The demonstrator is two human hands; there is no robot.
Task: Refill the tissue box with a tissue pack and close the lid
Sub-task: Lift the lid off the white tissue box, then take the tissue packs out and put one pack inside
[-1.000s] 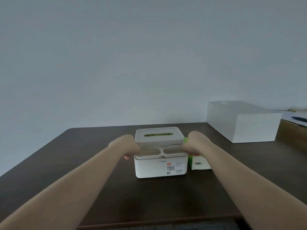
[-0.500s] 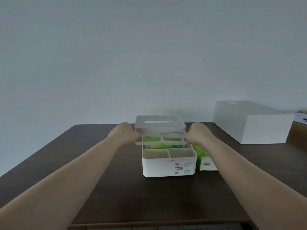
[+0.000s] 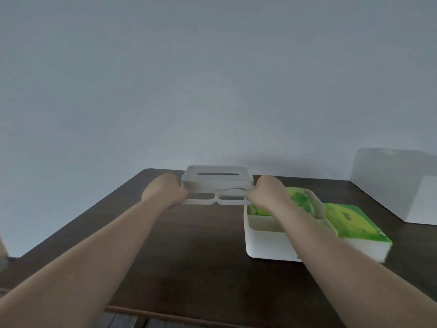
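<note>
While both hands grip it, left [image 3: 165, 192] and right [image 3: 268, 191], the lid [image 3: 217, 179] has come off toward 11 o'clock | box [image 3: 272, 242] open at 3 o'clock on bench [image 3: 201, 256] | tissue pack [image 3: 350, 221] beside it | refill possible.

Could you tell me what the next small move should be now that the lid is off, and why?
Probably set the lid down on the bare table to the left of the box base. Both the left hand and right hand grip it in the air, so neither is free to lift the green tissue pack lying beside the base.
</note>
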